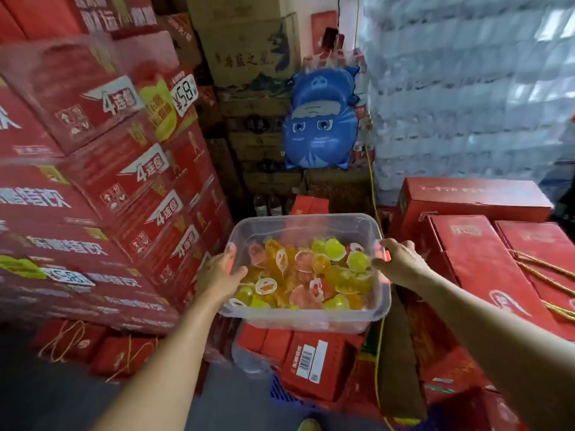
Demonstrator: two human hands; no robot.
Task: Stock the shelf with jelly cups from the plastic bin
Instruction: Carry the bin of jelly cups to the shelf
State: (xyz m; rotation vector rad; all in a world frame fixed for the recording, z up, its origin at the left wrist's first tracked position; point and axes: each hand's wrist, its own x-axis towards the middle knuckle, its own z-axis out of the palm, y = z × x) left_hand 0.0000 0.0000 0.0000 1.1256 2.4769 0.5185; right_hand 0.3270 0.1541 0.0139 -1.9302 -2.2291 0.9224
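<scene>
A clear plastic bin (303, 320) is held in the air in front of me, above red cartons. It holds several jelly cups (306, 276) in yellow, orange, green and pink. My left hand (219, 276) grips the bin's left rim, fingers curled over the edge. My right hand (399, 262) grips the right rim, thumb inside the wall. No shelf is in sight.
Stacked red cartons (102, 169) rise on the left, with more red boxes (485, 253) on the right and below the bin. A blue cartoon balloon (320, 119) hangs ahead before brown boxes. Wrapped bottled water (466, 88) fills the upper right. Grey floor shows at the lower left.
</scene>
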